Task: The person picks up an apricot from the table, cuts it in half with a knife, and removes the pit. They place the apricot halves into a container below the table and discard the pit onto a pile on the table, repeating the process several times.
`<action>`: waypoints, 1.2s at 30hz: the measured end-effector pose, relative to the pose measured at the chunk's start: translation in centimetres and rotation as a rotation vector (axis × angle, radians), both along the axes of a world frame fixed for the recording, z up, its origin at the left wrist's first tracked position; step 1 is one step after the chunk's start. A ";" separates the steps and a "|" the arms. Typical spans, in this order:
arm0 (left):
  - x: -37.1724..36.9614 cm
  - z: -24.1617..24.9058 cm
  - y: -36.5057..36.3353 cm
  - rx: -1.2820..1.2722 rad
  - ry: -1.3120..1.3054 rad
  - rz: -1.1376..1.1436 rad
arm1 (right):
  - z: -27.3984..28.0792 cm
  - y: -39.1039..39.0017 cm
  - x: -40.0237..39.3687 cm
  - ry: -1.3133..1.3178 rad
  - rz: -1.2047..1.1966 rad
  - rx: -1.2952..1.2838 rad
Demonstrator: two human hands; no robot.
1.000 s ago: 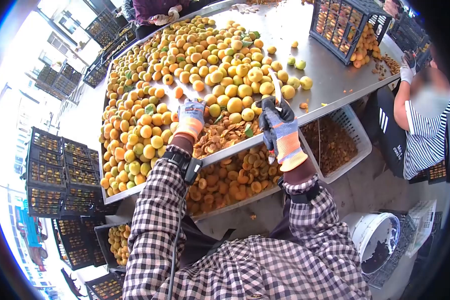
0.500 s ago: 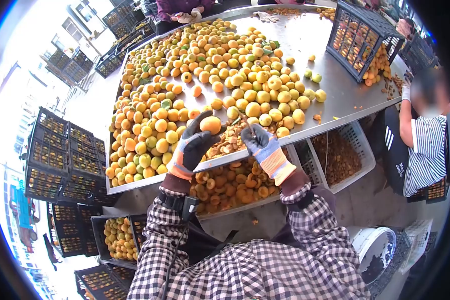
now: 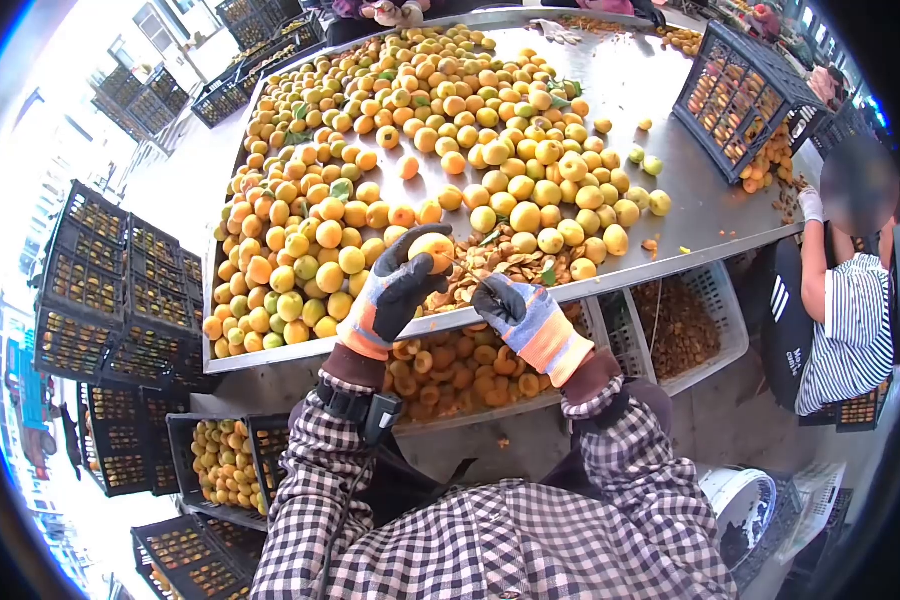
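Our left hand point(image 3: 395, 300) had its fingers clamped round a fruit point(image 3: 431, 252) above the near edge of the worktop point(image 3: 275, 358); our right hand's point(image 3: 518, 318) fingers pinched a thin tool point(image 3: 467, 272) pointed at it. Pressing off-centre could have skidded the tip into our glove, or a loose hold dropped the fruit.

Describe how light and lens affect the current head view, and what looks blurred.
Head view: daylight washes out the left background; glare whitens part of the metal table; the wide lens bows its edges inside a dark rounded border; the co-worker's head is blurred.
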State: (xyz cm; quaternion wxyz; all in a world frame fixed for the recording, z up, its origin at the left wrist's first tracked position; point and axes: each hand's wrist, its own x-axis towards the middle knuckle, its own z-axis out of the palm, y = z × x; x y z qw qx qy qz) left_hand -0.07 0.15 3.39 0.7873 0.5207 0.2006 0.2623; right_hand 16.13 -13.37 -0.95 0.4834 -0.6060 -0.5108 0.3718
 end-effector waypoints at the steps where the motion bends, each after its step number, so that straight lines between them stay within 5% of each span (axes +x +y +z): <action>1: 0.1 0.1 -0.1 -0.001 -0.001 -0.001 | 0.1 0.0 0.0 -0.030 -0.001 -0.001; 11: 0.0 -0.9 -0.1 0.190 -0.004 -0.040 | -0.2 0.0 0.1 -0.233 -0.060 0.039; 18: 0.2 -0.5 -0.1 0.172 -0.029 -0.074 | -1.6 0.2 -1.2 0.086 -0.031 0.181; 20: 0.2 0.0 0.6 0.478 0.027 -0.105 | -1.6 0.1 -1.1 0.111 -0.022 0.172; 24: -0.3 -0.4 2.0 0.636 0.134 -0.124 | 0.4 -0.4 -1.1 -0.312 -0.050 0.118; 31: 0.6 -0.5 -1.4 0.188 -0.100 0.031 | -0.9 0.2 -2.9 -0.296 -0.143 0.302; 36: 0.9 -0.3 -2.3 -0.023 -0.151 0.061 | -1.5 0.4 -3.3 -0.311 -0.149 0.206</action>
